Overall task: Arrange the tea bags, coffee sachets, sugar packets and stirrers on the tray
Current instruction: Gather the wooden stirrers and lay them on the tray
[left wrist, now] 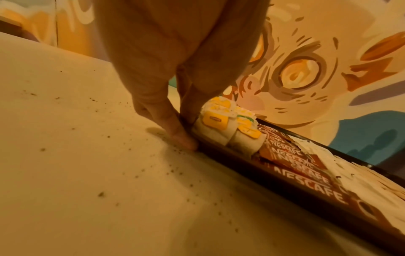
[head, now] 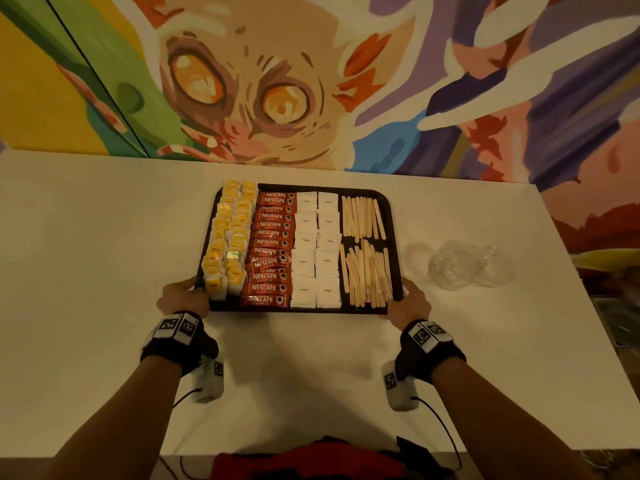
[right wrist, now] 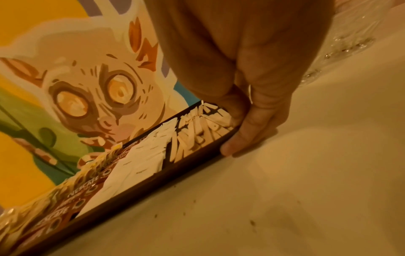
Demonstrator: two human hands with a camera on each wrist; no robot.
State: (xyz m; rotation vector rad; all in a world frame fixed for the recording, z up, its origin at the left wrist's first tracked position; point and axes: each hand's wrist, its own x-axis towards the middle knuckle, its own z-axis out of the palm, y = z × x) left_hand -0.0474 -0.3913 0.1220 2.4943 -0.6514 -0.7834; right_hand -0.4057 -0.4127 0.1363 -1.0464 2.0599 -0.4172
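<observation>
Two hands on the near corners of black tray (head: 396, 233), resting on white worktop (head: 104, 237): left hand (head: 183, 296) pinching left rim, right hand (head: 410, 303) pinching right. Filled left to right: tea bags (head: 227, 244), coffee sachets (head: 272, 247), sugar packets (head: 316, 251), stirrers (head: 367, 251). Crumpled clear plastic (head: 460, 266) just right.

This is looking like a café or hospitality corner, perhaps a hotel or office refreshment spot; which one cannot be told. A big bright mural (head: 270, 84) of a wide-eyed animal is filling the upper half of the head view. Below it, a plain white table (head: 104, 237) is carrying a black tray (head: 394, 216) at centre, stocked with catering-style tea bags (head: 230, 237), Nescafé sachets (head: 272, 244), sugar packets (head: 315, 251) and wooden stirrers (head: 367, 251).
</observation>
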